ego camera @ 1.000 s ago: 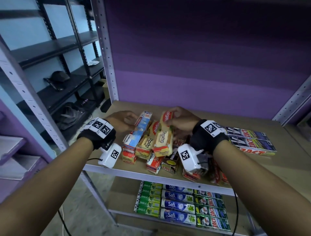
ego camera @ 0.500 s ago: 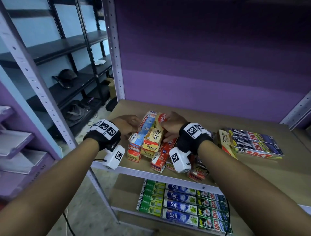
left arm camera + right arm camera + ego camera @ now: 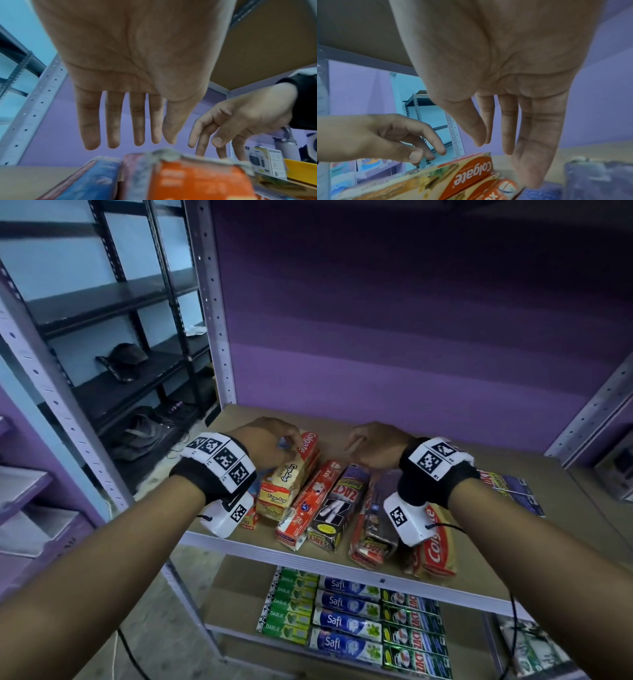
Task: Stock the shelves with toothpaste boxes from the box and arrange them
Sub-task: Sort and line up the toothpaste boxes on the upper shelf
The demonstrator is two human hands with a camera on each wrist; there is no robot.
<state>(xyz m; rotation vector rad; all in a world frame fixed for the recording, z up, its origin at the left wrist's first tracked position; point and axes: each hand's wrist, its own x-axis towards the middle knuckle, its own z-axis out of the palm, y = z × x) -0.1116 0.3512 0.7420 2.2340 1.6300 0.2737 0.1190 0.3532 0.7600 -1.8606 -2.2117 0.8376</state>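
The brown shelf (image 3: 445, 470) at mid-frame carries a loose cluster of toothpaste boxes (image 3: 329, 501) near its front edge, flat purple boxes (image 3: 513, 487) at right, while the lower shelf (image 3: 233, 604) holds neat rows (image 3: 349, 618).

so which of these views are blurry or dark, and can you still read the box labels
Head view: dim but sharp, with Colgate, Zact and the lower shelf's Safi boxes legible. Left wrist view: orange box smeared, unreadable; left hand sharp. Right wrist view: Colgate box legible, right hand slightly soft.
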